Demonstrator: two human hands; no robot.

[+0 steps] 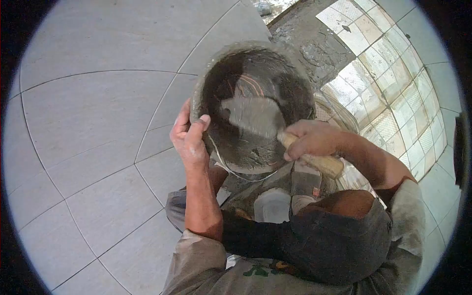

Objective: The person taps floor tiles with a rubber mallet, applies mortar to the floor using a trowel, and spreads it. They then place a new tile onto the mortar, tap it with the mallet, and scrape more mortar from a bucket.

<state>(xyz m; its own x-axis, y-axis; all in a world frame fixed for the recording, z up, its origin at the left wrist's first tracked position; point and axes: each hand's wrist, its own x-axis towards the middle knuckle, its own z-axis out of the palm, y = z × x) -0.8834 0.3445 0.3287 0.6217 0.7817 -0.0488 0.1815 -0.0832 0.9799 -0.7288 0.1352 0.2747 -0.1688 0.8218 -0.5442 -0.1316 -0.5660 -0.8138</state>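
Note:
My left hand (pixel 191 135) grips the left rim of a round, mortar-smeared bucket (pixel 198 96), thumb over the edge and fingers outside. The bucket is tilted so that its inside faces me. In my right hand (pixel 314 139) is the wooden handle of a trowel (pixel 255 116). Its flat metal blade lies inside the bucket and is slightly blurred. Wet grey mortar (pixel 253 156) clings to the bucket's lower inner wall. A thin wire handle (pixel 236 175) hangs below the rim.
Large grey floor tiles (pixel 103 108) spread out on the left. To the right lies a strip of small patterned tiles (pixel 381 83), with rough wet mortar (pixel 319 54) at its far end. A white container (pixel 273 205) stands between my legs.

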